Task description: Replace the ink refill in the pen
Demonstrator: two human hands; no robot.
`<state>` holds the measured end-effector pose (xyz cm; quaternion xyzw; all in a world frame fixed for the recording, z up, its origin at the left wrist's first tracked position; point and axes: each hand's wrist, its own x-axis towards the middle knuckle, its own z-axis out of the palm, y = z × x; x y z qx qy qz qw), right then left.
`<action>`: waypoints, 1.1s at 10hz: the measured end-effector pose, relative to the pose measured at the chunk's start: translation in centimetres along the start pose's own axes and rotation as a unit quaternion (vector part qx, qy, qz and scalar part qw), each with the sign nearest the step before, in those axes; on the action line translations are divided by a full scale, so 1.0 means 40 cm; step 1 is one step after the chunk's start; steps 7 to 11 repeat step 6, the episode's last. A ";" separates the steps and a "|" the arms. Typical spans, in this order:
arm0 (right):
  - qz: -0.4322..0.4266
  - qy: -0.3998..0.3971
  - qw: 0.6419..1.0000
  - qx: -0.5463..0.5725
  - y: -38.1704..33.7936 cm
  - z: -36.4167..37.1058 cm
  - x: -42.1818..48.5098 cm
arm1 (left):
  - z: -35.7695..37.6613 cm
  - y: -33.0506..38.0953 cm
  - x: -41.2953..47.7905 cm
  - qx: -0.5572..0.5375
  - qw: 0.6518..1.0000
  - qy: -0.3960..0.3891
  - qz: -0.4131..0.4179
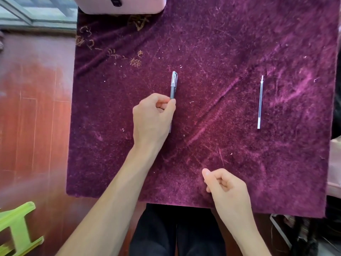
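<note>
So the pen is sitting near the middle of a table covered in a fuzzy purple velvet cloth, lined up pretty much straight away from the person, with the clear cap and clip at the far end. The left hand is curled over the near half of it, thumb and fingertips pinched on the barrel just below the grip section, so most of the lower body is hidden under the palm and only a sliver of the tail end peeks out by the heel of the hand. Can't tell whether the pen is lifted or lying flat on the cloth. The spare ink refill lies well off to the right, parallel to the pen, tip pointing away, nobody touching it. The right hand rests down near the front edge of the cloth, fingers loosely curled in with the thumb sticking out, holding nothing. A pale pink case with a dark latch sits at the far edge of the table, and there's a lime green plastic stool on the reddish wood floor at lower left.
</note>
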<state>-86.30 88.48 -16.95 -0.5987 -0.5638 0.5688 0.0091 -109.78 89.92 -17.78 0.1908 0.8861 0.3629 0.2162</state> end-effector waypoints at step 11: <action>0.007 0.024 1.000 0.014 0.024 -0.001 0.009 | 0.003 0.004 0.006 0.037 0.999 0.006 0.029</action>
